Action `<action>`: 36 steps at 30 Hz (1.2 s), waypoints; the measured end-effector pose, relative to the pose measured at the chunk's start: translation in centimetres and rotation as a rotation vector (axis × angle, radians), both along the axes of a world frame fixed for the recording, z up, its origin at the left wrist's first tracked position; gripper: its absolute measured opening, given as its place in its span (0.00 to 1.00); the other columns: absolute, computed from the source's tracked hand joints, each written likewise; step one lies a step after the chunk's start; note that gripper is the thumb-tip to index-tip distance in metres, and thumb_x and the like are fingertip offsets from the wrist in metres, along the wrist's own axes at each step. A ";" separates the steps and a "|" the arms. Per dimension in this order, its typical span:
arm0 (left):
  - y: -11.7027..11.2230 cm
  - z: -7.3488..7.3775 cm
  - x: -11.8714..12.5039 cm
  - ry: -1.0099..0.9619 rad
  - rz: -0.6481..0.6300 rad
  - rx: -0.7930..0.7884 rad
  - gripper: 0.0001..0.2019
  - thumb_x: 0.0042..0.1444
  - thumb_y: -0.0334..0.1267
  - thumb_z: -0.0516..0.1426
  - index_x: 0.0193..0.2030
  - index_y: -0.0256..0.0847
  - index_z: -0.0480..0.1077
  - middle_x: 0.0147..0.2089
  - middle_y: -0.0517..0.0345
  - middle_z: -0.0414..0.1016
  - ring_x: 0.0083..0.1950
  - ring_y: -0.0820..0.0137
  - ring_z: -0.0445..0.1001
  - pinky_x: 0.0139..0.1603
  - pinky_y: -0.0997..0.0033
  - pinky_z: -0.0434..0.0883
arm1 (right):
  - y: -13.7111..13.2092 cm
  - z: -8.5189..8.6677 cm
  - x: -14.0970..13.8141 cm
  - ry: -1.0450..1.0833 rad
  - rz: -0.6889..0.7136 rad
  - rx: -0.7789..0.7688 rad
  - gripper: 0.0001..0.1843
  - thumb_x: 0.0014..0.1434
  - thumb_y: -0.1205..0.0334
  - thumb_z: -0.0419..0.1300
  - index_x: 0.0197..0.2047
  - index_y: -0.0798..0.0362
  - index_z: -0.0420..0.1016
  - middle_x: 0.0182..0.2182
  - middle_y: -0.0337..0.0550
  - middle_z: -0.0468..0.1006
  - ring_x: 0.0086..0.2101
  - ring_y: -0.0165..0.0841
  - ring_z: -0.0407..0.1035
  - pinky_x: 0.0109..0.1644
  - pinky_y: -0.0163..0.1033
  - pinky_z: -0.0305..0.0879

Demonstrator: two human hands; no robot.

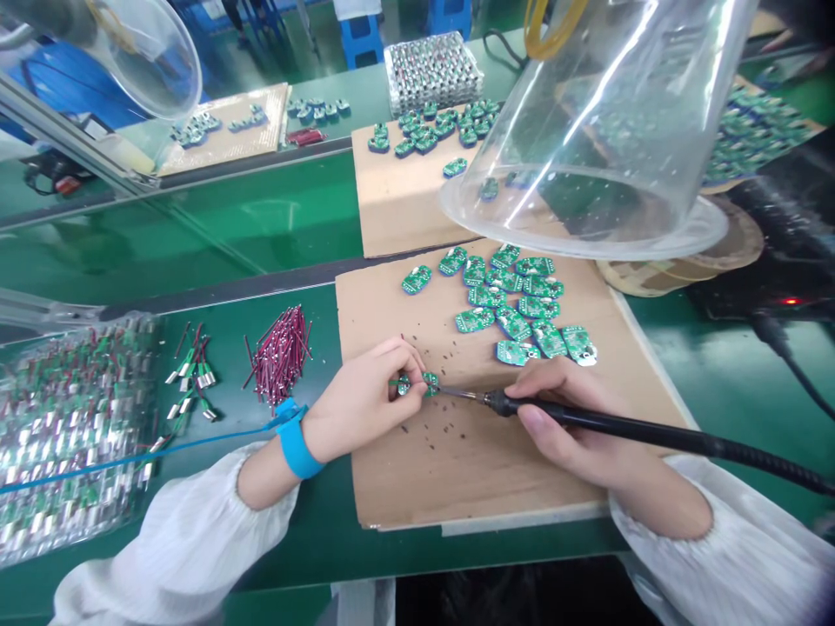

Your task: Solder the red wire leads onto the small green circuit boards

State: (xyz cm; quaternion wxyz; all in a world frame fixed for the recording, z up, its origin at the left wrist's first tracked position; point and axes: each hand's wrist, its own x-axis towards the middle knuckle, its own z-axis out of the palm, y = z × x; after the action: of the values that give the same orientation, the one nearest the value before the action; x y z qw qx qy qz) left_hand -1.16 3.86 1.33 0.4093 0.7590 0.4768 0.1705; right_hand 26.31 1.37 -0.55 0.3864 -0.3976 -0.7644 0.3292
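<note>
Over the cardboard sheet (404, 487), my left hand (369, 391) pinches a small green circuit board (430, 382), mostly covered by the fingers. A blue wrist strap (298, 443) goes round that wrist. My right hand (574, 417) grips a soldering iron (587, 419) by its black handle. The iron's metal tip points left and meets the edge of the board, or comes very close to it. Several more green circuit boards (512, 322) lie on the cardboard beyond my hands. Dark specks are scattered around the held board.
Left of the cardboard lie a pile of dark red wires (280, 355), small metal parts with leads (192, 374) and a plastic-wrapped tray of parts (71, 435). A clear fume hood (587, 139) hangs above right, near a tape roll (691, 261). More boards (430, 130) sit behind.
</note>
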 end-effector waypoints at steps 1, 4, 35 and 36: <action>0.0 0.0 0.0 -0.002 0.000 -0.003 0.05 0.59 0.26 0.58 0.36 0.40 0.68 0.46 0.59 0.74 0.41 0.72 0.72 0.40 0.70 0.70 | 0.0 0.0 0.0 -0.007 -0.002 0.003 0.06 0.64 0.65 0.62 0.44 0.46 0.71 0.31 0.39 0.80 0.30 0.35 0.77 0.30 0.38 0.68; 0.1 -0.1 0.0 -0.006 -0.001 -0.010 0.06 0.58 0.26 0.58 0.36 0.40 0.68 0.46 0.60 0.74 0.39 0.73 0.72 0.39 0.71 0.70 | 0.0 -0.1 0.2 -0.021 0.001 -0.012 0.06 0.64 0.64 0.62 0.45 0.46 0.71 0.32 0.40 0.80 0.31 0.35 0.77 0.30 0.38 0.68; 0.6 0.0 -1.7 -0.024 0.035 -0.074 0.16 0.55 0.22 0.52 0.48 0.41 0.64 0.48 0.53 0.74 0.40 0.69 0.71 0.42 0.64 0.72 | -0.3 0.0 0.2 -0.021 -0.047 -0.030 0.08 0.64 0.63 0.63 0.47 0.45 0.73 0.34 0.41 0.80 0.32 0.36 0.76 0.33 0.41 0.70; 0.8 0.1 -1.9 -0.019 0.045 -0.069 0.16 0.55 0.22 0.52 0.48 0.41 0.64 0.48 0.53 0.73 0.41 0.69 0.72 0.43 0.63 0.72 | -0.4 -0.1 0.2 0.047 -0.095 -0.029 0.08 0.65 0.61 0.63 0.48 0.45 0.73 0.36 0.43 0.80 0.33 0.37 0.76 0.35 0.43 0.70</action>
State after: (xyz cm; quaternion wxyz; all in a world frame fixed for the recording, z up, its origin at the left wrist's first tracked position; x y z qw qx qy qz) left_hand -3.07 4.68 1.41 0.4356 0.7320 0.4955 0.1703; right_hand 26.50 0.98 -0.69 0.4137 -0.4312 -0.7303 0.3310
